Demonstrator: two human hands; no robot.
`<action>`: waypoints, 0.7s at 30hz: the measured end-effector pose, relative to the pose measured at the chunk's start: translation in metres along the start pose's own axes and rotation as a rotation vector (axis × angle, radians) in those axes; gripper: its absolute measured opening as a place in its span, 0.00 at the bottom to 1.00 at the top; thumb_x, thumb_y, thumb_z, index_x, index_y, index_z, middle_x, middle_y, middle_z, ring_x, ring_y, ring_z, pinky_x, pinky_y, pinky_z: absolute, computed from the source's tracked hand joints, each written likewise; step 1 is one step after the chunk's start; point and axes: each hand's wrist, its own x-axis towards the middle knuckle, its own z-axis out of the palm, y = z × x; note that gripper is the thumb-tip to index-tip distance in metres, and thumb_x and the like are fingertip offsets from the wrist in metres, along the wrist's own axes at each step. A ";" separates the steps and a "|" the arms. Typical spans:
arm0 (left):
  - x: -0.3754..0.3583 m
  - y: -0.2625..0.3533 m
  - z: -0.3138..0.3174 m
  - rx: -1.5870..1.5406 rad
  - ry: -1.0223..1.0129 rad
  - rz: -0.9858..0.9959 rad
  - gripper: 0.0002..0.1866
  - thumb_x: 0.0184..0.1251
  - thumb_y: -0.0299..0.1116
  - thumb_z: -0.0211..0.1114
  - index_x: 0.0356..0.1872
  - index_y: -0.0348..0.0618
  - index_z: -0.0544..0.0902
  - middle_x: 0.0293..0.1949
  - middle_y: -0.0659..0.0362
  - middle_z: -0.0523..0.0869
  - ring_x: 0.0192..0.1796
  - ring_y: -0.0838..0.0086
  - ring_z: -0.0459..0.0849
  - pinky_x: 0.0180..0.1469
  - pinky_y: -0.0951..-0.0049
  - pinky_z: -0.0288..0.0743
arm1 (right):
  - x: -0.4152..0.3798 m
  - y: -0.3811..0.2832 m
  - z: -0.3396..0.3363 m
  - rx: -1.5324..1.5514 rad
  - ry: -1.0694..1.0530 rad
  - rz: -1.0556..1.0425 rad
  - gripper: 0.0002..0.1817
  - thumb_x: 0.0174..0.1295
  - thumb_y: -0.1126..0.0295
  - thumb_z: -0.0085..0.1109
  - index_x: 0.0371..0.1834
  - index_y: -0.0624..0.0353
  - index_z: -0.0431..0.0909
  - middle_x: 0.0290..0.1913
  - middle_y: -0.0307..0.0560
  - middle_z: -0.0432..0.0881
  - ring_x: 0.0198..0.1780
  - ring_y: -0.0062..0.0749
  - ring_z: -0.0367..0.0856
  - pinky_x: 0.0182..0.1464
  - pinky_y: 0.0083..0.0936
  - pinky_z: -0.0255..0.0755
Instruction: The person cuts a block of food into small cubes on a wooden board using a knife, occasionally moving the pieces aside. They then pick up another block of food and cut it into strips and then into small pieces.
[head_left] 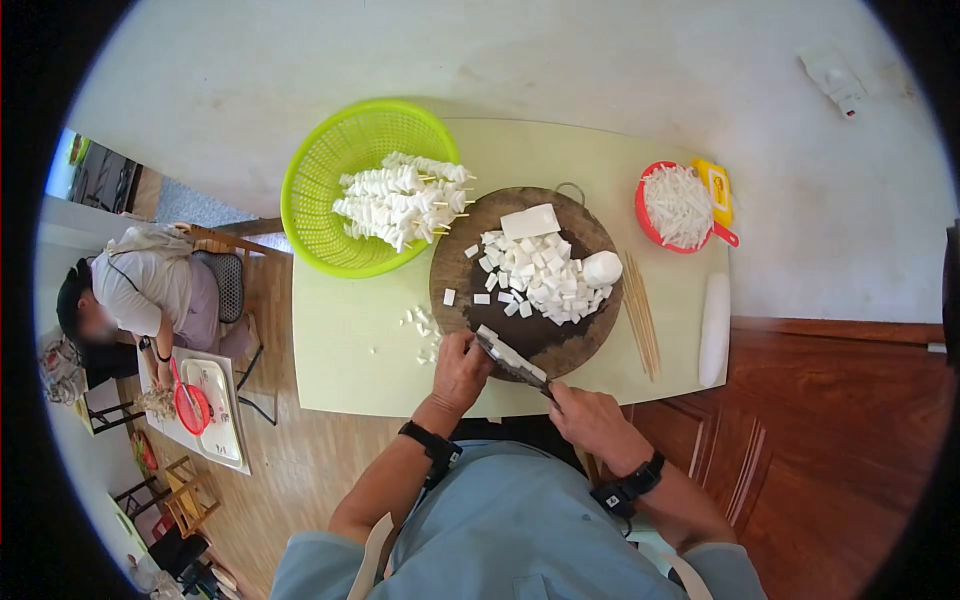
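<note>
My right hand point(590, 420) is closed around the handle of a kitchen knife point(530, 375), whose blade points up and left over the near edge of a round wooden chopping board point(455, 240). Cut white pieces point(508, 350) lie in a row along the blade. My left hand point(460, 372) is at the tip end of the knife, its fingers bent together against it; what they pinch is hidden. On the board are a heap of small white cubes point(545, 275), a white block point(530, 222) and a rounded white radish-like chunk point(602, 268).
A green basket point(310, 215) holds white skewered pieces point(400, 200). Bamboo skewers point(640, 315), a long white radish-like piece point(714, 330) and a red strainer of white shreds point(678, 205) lie to the right. White scraps point(425, 325) dot the table. Another person point(150, 290) sits at far left.
</note>
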 end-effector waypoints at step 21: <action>-0.006 -0.003 0.000 -0.037 0.021 0.008 0.19 0.52 0.19 0.73 0.47 0.37 0.80 0.49 0.45 0.76 0.48 0.51 0.79 0.48 0.59 0.79 | -0.003 0.011 0.012 -0.015 0.058 -0.040 0.12 0.68 0.63 0.58 0.46 0.55 0.69 0.32 0.51 0.84 0.32 0.54 0.85 0.30 0.48 0.77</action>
